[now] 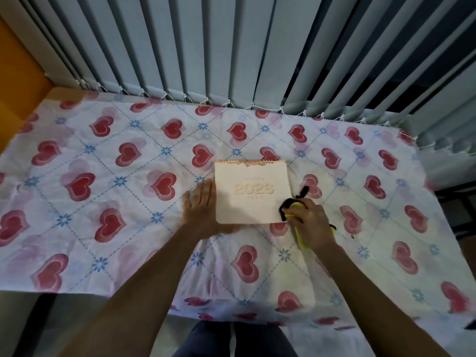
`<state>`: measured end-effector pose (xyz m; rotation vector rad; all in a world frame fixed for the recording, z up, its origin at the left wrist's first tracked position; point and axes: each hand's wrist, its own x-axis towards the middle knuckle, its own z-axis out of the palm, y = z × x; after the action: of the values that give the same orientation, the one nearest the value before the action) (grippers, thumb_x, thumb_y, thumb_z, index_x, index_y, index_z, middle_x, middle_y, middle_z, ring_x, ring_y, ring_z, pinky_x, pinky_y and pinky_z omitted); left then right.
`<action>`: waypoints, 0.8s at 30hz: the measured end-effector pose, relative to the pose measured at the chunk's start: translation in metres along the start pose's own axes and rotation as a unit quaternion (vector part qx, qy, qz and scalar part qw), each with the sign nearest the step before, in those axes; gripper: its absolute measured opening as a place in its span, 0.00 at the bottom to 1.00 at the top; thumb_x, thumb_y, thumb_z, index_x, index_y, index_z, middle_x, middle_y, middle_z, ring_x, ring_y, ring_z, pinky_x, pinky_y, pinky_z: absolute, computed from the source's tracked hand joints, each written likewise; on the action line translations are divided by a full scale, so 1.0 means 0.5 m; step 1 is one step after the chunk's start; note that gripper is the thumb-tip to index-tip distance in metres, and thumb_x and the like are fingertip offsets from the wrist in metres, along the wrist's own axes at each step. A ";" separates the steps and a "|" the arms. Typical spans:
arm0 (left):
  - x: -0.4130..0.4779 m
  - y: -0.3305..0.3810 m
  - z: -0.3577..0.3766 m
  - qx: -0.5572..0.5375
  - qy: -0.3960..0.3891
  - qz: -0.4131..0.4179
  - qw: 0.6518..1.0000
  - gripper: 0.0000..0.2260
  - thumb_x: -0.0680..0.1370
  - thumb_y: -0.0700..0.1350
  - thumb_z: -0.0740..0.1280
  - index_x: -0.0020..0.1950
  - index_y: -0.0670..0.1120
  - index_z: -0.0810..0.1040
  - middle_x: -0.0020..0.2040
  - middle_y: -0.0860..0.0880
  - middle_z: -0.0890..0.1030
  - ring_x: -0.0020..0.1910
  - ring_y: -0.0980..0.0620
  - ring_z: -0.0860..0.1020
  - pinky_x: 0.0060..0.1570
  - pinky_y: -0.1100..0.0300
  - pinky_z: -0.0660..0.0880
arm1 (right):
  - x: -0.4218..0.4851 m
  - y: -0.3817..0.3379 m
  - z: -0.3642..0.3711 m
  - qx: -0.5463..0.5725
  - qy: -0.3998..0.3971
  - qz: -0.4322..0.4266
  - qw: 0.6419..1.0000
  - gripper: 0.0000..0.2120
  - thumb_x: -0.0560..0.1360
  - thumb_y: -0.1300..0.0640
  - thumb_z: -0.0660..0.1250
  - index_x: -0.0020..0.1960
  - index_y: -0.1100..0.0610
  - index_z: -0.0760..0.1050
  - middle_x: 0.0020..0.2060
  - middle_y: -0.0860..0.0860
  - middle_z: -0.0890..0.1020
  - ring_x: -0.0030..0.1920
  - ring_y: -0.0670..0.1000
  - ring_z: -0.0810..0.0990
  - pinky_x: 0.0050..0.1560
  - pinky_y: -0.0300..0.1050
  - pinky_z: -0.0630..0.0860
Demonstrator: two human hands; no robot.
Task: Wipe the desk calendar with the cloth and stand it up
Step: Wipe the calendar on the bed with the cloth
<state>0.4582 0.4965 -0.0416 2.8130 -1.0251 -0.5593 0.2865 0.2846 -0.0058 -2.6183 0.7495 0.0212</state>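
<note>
A pale peach desk calendar [251, 193] lies flat on the table, its cover marked 2023 and its spiral binding along the far edge. My left hand [199, 208] rests flat beside the calendar's left edge, fingers together, touching it. My right hand [310, 219] is bunched around a yellow cloth with black trim [292, 205], pressed on the calendar's near right corner. Part of the cloth hangs out below my wrist.
A tablecloth [103, 176] with red hearts and blue flowers covers the table. Grey vertical blinds [206, 47] hang along the far edge. An orange wall [18, 81] stands at the far left. My legs show under the near edge.
</note>
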 end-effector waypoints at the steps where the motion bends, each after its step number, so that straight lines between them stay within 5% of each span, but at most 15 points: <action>1: -0.001 0.002 -0.001 0.005 0.002 0.000 1.000 0.62 0.59 0.78 0.60 0.77 0.41 0.38 0.79 0.45 0.42 0.78 0.44 0.42 0.75 0.40 0.44 | 0.004 -0.019 0.008 -0.013 0.003 -0.008 1.000 0.11 0.74 0.59 0.69 0.55 0.52 0.83 0.62 0.58 0.77 0.57 0.64 0.76 0.58 0.53 0.72; 9: 0.003 0.011 -0.012 0.019 -0.054 -0.036 0.998 0.59 0.63 0.75 0.62 0.76 0.43 0.33 0.79 0.47 0.36 0.77 0.47 0.36 0.75 0.40 0.40 | 0.028 -0.238 0.109 -0.007 -0.042 -0.120 0.992 0.14 0.76 0.57 0.64 0.59 0.48 0.79 0.66 0.54 0.73 0.56 0.63 0.71 0.57 0.51 0.72; 17: 0.009 0.001 -0.005 0.009 -0.053 -0.027 0.998 0.64 0.57 0.80 0.58 0.75 0.44 0.31 0.79 0.46 0.36 0.77 0.44 0.36 0.74 0.38 0.41 | -0.027 -0.027 0.006 -0.020 0.018 0.016 1.000 0.11 0.74 0.59 0.69 0.56 0.53 0.82 0.62 0.58 0.77 0.57 0.63 0.76 0.56 0.49 0.67; 24: 0.002 0.014 -0.030 0.028 -0.079 -0.038 0.996 0.62 0.61 0.76 0.63 0.75 0.43 0.30 0.78 0.44 0.34 0.77 0.43 0.35 0.72 0.37 0.39 | -0.019 -0.030 -0.028 0.060 0.006 0.056 0.997 0.11 0.72 0.59 0.70 0.54 0.52 0.82 0.57 0.54 0.81 0.55 0.58 0.79 0.53 0.46 0.73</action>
<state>0.4605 0.4899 -0.0265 2.9059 -0.9763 -0.7835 0.2846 0.2954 0.0140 -2.4616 0.8738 -0.0071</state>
